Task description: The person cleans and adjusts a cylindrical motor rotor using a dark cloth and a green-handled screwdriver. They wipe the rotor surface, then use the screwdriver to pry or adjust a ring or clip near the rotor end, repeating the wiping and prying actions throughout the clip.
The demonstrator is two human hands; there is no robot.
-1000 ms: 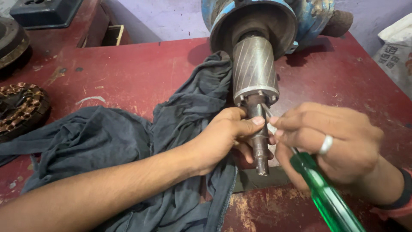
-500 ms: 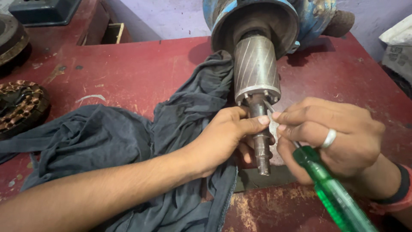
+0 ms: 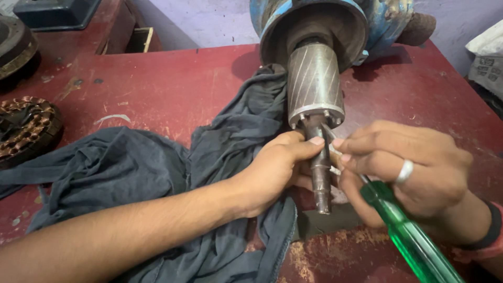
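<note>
Both hands [image 3: 277, 170] [image 3: 403, 173] slightly lower around ribbed steel rotor shaft [image 3: 320, 173], green screwdriver [image 3: 408, 238].

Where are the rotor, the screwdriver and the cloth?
rotor [image 3: 314, 84], head view, on its grooved steel drum.
screwdriver [image 3: 414, 243], head view, on its green handle.
cloth [image 3: 115, 167], head view, on the folds left of the forearm.

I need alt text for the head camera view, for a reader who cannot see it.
Two bare hands work at the steel shaft of a motor rotor: the left hand grips the shaft, and the right hand, with a ring, holds a green-handled screwdriver. A dark grey cloth lies on the red table.
</note>
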